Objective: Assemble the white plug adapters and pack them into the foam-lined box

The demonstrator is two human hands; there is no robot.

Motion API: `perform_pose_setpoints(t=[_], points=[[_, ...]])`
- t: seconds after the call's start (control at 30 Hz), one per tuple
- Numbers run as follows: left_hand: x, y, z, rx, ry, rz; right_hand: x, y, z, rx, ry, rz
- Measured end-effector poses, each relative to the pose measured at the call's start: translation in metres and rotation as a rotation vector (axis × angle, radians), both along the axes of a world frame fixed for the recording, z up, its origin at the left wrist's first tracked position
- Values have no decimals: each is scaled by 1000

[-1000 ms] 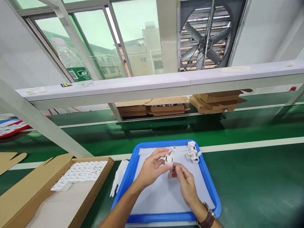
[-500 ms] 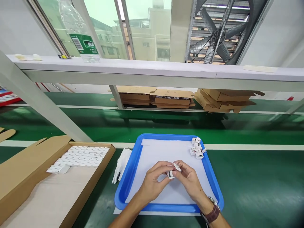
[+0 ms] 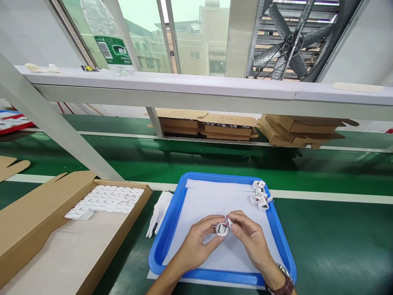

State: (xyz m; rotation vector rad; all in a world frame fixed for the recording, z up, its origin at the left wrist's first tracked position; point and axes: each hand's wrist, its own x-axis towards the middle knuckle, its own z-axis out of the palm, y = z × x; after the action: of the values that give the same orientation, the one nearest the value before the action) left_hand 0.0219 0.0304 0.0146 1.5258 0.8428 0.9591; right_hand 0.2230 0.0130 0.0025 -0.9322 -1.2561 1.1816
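Note:
Between thumb and fingers my left hand (image 3: 199, 241) grips a small white plastic housing (image 3: 221, 230) with a dark opening facing me. My right hand (image 3: 250, 235) pinches a small white cap-like piece (image 3: 229, 222) just to the right of it. Thin red and dark wires seem to run between the two pieces. Both hands are held over the blue tray (image 3: 155, 256), which is lined with white paper (image 3: 205, 200). Several similar white parts (image 3: 260, 196) lie clustered at the tray's far right corner.
At the left lies an open cardboard box (image 3: 113, 246) with rows of white parts (image 3: 107, 200). A white glove (image 3: 159, 213) rests between box and tray. A white frame bar (image 3: 184, 92) crosses behind, carrying a plastic bottle (image 3: 113, 49). More cardboard boxes (image 3: 294, 131) sit beyond it.
The white cap-like piece in my right hand has turned more upright. The housing's opening now shows more clearly, with wires visible. The whole view has shifted slightly.

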Motion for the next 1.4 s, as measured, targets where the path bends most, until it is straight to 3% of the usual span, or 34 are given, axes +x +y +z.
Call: perform_pose_setpoints(t=[0.07, 0.23, 0.4, 0.47, 0.63, 0.8, 0.93, 1.03, 1.1, 1.23, 1.4], points=[[0, 0, -2, -44, -35, 7, 0, 0, 0, 69, -45, -42], [5, 1, -12, -62, -151, 200, -9, -5, -8, 244, -215, -139], [13, -2, -19, 2, -202, 240, -20, -15, -9, 406, -376, -250], [14, -2, -20, -15, -215, 246, -19, -17, -6, 462, -410, -200], [8, 2, -21, -104, -235, 256, -7, -13, 0, 591, -601, 84], [2, 3, -12, -98, -174, 142, -2, -8, -4, 644, -647, 13], [2, 0, -11, -43, -152, 98, -2, -9, -7, 623, -677, -22], [3, 0, -16, -42, -204, 116, 0, -10, -5, 555, -658, 52], [4, -1, -18, -31, -224, 134, 2, -9, -2, 462, -583, 96], [4, -3, -17, -10, -224, 108, 6, -3, 2, 202, -406, 44], [3, -5, -13, 99, -79, 101, 7, 1, 6, -70, -227, 224]])
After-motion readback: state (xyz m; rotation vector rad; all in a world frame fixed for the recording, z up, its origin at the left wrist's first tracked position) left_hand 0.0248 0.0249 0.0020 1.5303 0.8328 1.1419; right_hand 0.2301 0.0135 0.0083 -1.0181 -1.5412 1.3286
